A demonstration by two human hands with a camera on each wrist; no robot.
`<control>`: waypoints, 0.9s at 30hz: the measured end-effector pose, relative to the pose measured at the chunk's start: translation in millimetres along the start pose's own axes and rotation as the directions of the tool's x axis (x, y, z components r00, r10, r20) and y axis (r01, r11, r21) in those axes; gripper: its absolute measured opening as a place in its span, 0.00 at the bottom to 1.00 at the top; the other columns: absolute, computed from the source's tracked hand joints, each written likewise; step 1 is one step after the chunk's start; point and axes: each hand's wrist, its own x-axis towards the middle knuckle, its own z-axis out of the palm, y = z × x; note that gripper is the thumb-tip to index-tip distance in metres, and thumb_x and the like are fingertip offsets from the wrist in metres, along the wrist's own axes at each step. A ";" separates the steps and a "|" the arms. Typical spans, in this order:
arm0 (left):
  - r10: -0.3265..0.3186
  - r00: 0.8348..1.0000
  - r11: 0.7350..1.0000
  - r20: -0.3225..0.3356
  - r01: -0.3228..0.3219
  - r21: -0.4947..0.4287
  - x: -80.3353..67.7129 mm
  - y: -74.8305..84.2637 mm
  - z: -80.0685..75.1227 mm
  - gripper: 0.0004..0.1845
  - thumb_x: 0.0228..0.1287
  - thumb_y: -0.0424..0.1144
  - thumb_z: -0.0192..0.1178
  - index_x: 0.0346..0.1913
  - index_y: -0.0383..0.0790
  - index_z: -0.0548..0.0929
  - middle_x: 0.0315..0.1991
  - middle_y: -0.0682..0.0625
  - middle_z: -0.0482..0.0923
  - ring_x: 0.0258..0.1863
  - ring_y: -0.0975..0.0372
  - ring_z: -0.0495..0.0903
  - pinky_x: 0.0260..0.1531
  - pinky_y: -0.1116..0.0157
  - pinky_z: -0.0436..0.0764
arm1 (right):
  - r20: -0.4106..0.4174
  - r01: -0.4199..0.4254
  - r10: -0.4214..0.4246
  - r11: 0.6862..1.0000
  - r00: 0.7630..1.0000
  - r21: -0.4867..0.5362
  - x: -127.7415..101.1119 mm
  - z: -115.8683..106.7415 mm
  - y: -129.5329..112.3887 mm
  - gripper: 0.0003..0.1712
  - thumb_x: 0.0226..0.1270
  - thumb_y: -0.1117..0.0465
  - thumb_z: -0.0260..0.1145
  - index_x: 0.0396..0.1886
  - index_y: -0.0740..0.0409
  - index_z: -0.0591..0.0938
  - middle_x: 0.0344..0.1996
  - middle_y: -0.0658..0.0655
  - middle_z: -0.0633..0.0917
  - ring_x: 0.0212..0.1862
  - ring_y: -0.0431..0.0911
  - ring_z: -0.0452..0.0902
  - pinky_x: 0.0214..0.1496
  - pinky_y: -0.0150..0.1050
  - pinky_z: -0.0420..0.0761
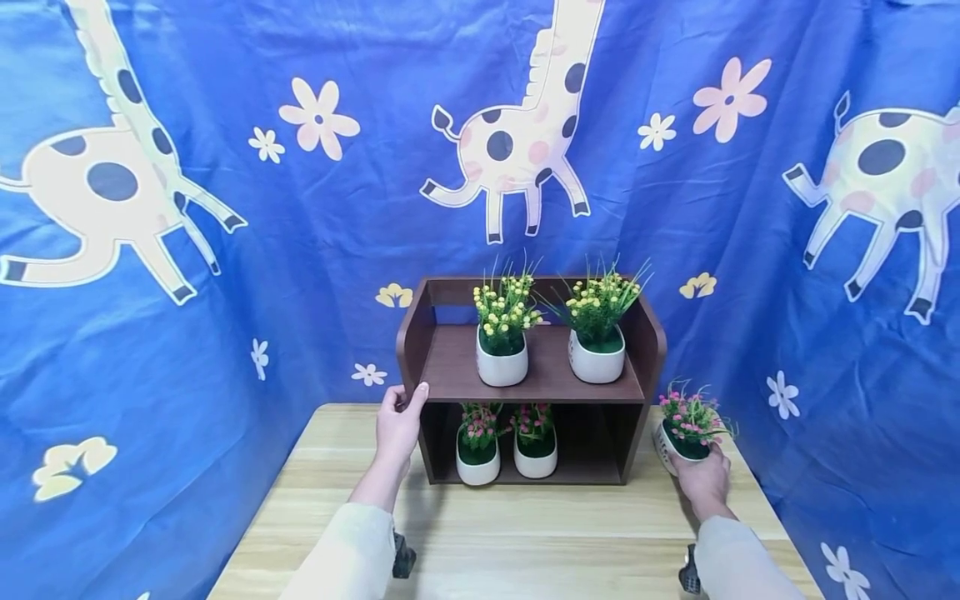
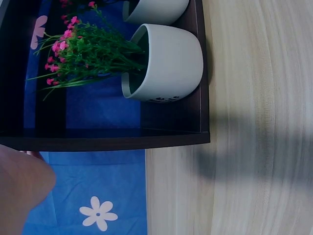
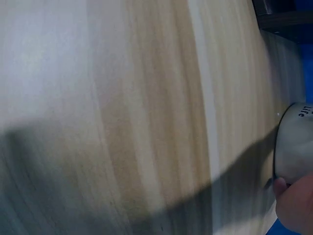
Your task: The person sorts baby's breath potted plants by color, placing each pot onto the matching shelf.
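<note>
Pink-flower pot [image 1: 686, 437] near table's [image 1: 525, 533] right edge — right hand [image 1: 701, 479] grips it; left hand [image 1: 397, 425] grips shelf [image 1: 450, 367] side.

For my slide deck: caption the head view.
Left hand holds the wooden shelf; right hand grips a pink-flowered pot.

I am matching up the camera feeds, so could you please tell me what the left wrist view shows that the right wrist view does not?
Only the left wrist view shows the dark shelf, a white pot of pink flowers inside it, a second pot behind, and the blue cloth with a white flower print. Only the right wrist view shows the right hand against a lettered white pot standing on the table. Both show the pale wooden table.
</note>
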 end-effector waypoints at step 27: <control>-0.016 1.000 1.000 0.012 0.016 0.016 -0.9 2.1 -0.8 0.24 0.76 0.59 0.66 0.55 0.41 0.79 0.50 0.50 0.82 0.52 0.61 0.75 0.58 0.62 0.73 | -0.078 0.044 -0.041 0.998 0.996 0.034 -26.4 -0.3 2.8 0.57 0.61 0.58 0.77 0.77 0.86 0.57 0.68 0.86 0.66 0.69 0.78 0.64 0.79 0.69 0.65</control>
